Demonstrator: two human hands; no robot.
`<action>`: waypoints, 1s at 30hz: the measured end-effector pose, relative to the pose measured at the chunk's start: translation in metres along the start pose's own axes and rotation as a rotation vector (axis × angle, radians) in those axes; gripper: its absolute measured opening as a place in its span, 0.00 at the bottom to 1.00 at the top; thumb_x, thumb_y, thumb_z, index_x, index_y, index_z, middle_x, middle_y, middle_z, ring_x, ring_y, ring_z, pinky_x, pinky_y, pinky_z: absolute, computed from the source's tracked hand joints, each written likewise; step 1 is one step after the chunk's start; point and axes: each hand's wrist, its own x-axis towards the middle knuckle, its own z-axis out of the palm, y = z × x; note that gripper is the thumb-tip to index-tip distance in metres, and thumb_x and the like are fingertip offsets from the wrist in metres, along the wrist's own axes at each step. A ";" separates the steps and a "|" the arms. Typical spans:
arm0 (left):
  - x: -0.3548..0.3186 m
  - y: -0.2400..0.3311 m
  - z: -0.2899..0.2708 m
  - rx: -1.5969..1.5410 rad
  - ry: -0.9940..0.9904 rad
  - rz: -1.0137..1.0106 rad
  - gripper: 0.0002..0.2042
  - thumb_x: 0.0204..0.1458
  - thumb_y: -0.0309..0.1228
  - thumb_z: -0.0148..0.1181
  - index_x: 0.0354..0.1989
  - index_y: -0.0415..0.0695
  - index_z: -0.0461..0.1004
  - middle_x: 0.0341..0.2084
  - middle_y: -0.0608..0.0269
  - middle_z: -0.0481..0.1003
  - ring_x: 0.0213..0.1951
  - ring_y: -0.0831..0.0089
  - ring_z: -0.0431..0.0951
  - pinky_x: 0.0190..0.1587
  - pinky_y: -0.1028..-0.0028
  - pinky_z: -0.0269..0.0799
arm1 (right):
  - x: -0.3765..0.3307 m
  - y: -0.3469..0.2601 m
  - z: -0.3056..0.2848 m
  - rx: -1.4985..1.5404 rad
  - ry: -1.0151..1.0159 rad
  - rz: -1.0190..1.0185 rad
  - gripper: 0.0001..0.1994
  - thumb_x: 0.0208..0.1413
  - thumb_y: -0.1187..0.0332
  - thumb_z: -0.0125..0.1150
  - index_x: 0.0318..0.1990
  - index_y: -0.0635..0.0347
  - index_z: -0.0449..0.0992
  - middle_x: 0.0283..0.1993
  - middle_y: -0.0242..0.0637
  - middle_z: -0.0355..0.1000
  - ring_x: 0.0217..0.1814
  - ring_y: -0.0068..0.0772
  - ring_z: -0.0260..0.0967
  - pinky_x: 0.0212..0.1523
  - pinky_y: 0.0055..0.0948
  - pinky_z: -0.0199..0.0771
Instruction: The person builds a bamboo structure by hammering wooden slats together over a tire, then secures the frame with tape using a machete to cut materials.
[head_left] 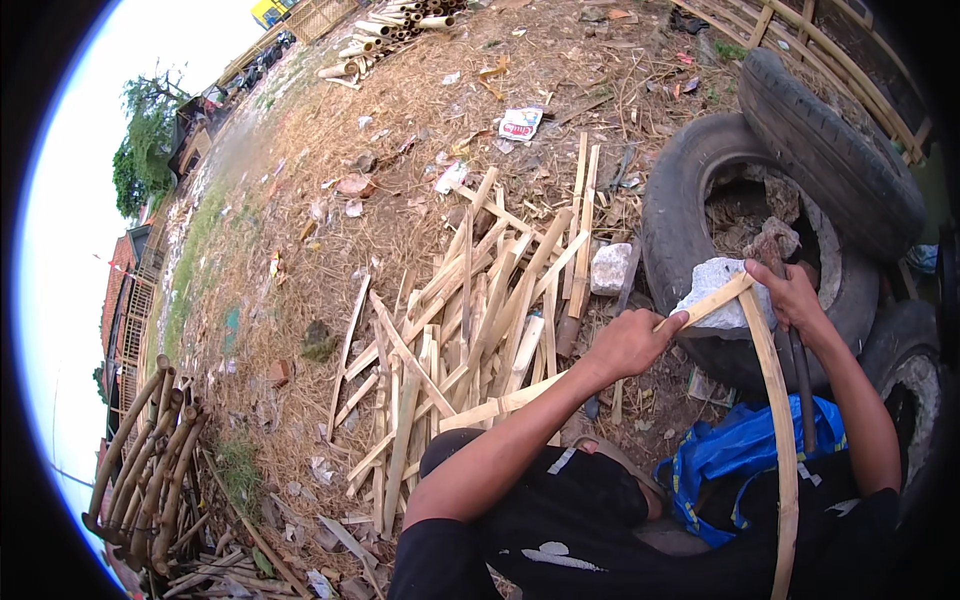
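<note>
Head view: working between sticks (520, 290) left and tyre (668, 215) right, clamping left hand (632, 345) on strip (708, 302), right hand (790, 292) on tool (800, 390), slanting strip's held length far right.

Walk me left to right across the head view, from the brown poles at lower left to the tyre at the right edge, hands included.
Bundle of brown poles → heap of pale split strips → left hand → right hand → rightmost tyre.

A white packet (520, 122) lies on dry grass (400, 180), a green tree (140, 150) far left.
</note>
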 end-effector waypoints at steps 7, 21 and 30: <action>0.000 0.001 0.000 -0.009 0.006 0.005 0.39 0.62 0.64 0.41 0.24 0.34 0.79 0.21 0.48 0.78 0.32 0.50 0.81 0.43 0.55 0.72 | 0.001 0.001 -0.002 0.006 -0.021 -0.004 0.32 0.47 0.36 0.71 0.30 0.60 0.70 0.15 0.23 0.58 0.09 0.18 0.55 0.10 0.22 0.54; 0.002 -0.006 0.003 -0.009 -0.004 0.029 0.39 0.63 0.63 0.40 0.25 0.34 0.79 0.23 0.44 0.77 0.34 0.47 0.80 0.44 0.53 0.72 | 0.001 0.000 0.000 0.039 -0.029 -0.016 0.31 0.47 0.37 0.72 0.28 0.59 0.69 0.15 0.22 0.58 0.09 0.16 0.55 0.09 0.21 0.53; 0.002 -0.001 -0.001 -0.035 -0.040 0.038 0.39 0.64 0.62 0.39 0.27 0.32 0.79 0.28 0.34 0.78 0.40 0.38 0.79 0.46 0.47 0.72 | 0.002 0.001 -0.002 0.053 -0.036 -0.010 0.31 0.47 0.38 0.72 0.29 0.59 0.69 0.15 0.22 0.58 0.09 0.16 0.54 0.10 0.21 0.53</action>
